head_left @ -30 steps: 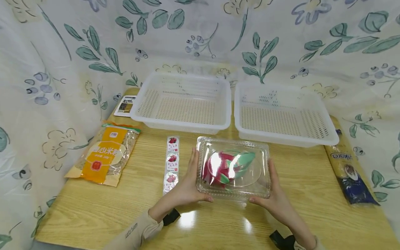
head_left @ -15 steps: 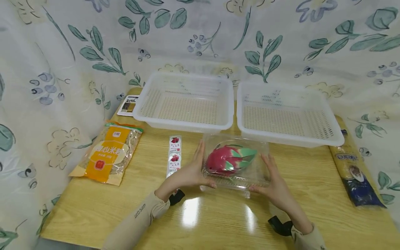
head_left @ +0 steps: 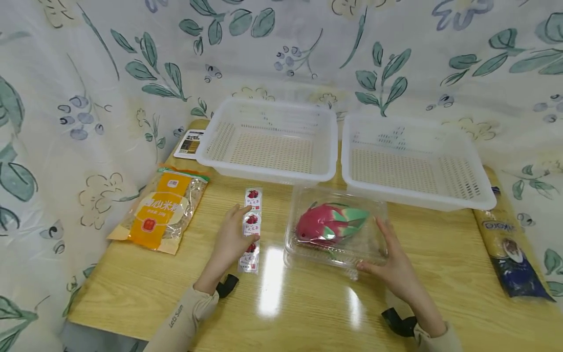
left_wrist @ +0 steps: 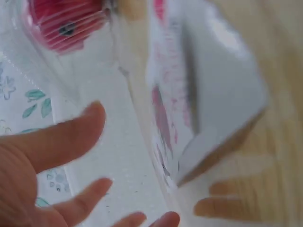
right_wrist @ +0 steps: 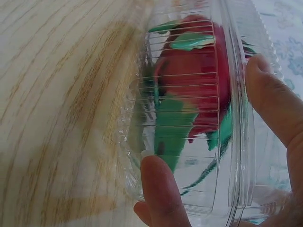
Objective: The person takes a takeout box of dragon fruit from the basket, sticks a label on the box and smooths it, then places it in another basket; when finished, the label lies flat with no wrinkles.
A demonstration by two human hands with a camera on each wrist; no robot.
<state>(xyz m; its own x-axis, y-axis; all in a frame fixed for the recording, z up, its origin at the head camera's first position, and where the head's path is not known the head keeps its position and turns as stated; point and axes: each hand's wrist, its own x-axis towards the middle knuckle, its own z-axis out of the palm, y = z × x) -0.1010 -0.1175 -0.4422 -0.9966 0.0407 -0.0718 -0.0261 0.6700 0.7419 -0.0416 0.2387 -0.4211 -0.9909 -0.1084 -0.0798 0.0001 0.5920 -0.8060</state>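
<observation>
In the head view, a clear plastic box (head_left: 293, 239) with its lid down sits on the table. Inside lies a pink dragon fruit (head_left: 320, 222) with green leaf tips. My right hand (head_left: 398, 271) holds the box's right front corner, thumb at the front edge and fingers along the side; the right wrist view shows those fingertips (right_wrist: 163, 189) against the plastic. My left hand (head_left: 228, 244) hovers at a strip of dragon fruit stickers (head_left: 252, 220), covering part of its left edge. Its fingers (left_wrist: 80, 201) are spread and hold nothing. Motion blurs the strip in the left wrist view.
Two white perforated baskets (head_left: 268, 171) (head_left: 418, 195) stand side by side behind the box. An orange-labelled food bag (head_left: 164, 210) lies left, a flat white packet (head_left: 189, 145) behind it. A yellow and blue bag (head_left: 512, 254) lies along the right edge. Patterned cloth (head_left: 281, 54) hangs behind.
The box has been lowered and tilted flat onto the table. My left hand has let go of it and moved left to the sticker strip. My right hand has stayed at the box.
</observation>
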